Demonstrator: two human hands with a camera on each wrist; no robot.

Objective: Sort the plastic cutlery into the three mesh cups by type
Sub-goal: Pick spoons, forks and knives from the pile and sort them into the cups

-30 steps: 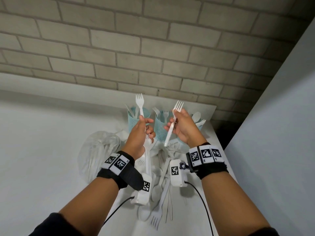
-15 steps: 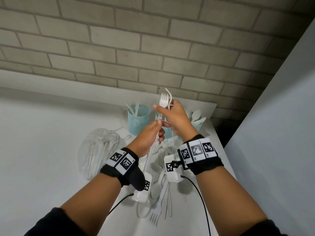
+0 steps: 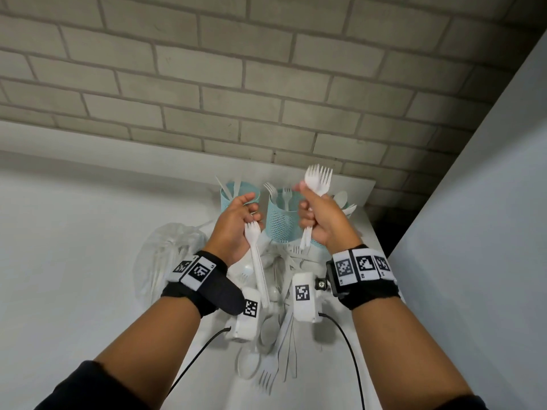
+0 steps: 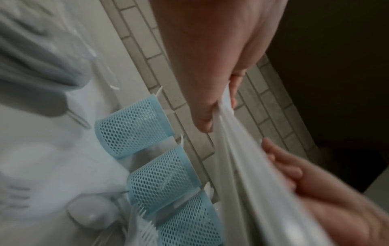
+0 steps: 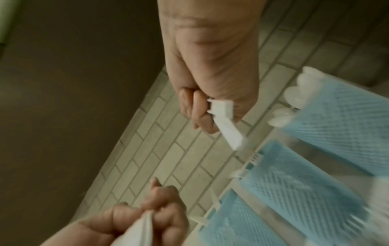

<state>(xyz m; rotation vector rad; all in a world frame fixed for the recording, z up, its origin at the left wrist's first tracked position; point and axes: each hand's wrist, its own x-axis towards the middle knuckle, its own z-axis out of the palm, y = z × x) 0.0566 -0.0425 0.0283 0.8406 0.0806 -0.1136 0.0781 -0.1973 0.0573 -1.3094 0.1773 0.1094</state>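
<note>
Forks (image 3: 317, 180) up in the right hand (image 3: 322, 220) — looks like a couple stacked together, tines pointing up, fingers wrapped tight round the handles above the middle mesh cup (image 3: 281, 216). Left hand (image 3: 236, 229) is curled round more white cutlery (image 3: 255, 255), one piece with its tines up by the fingers and the handles hanging down toward the wrist; can't tell exactly how many pieces. The three blue cups stand in a row at the back of the desk (image 3: 74, 261) against the brick wall (image 3: 266, 84): left cup (image 3: 229, 195), the middle one with forks, right cup (image 3: 346, 207) with spoons. Unsorted pile (image 3: 278, 335) lies under the wrists, and a clear plastic bag (image 3: 165, 255) sits to its left.
</note>
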